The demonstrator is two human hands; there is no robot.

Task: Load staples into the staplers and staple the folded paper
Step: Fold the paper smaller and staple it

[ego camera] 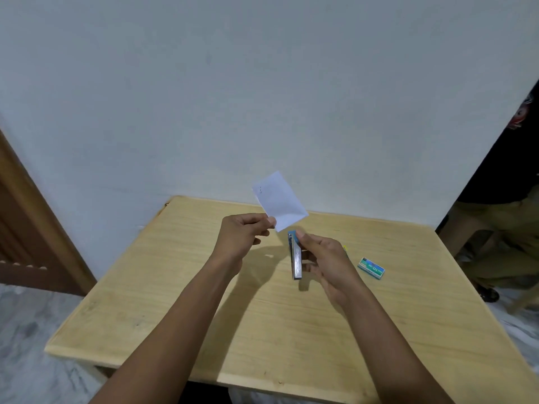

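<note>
Evidently the stapling step was in hand: the left hand pinched a folded white paper sheet by its lower corner, raised above the far half of the pale wooden surface. The right hand gripped a slim blue-and-silver stapler just below it. Next, the paper's edge probably needed feeding into the stapler's mouth. A small green staple box lay towards the right edge, out of the way.

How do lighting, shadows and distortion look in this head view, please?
Head view: soft, even light; faint shadows fall on the table below the stapler; the wide lens bows the table edges; the stapler's metal glints; the staple box print is blurred.
</note>
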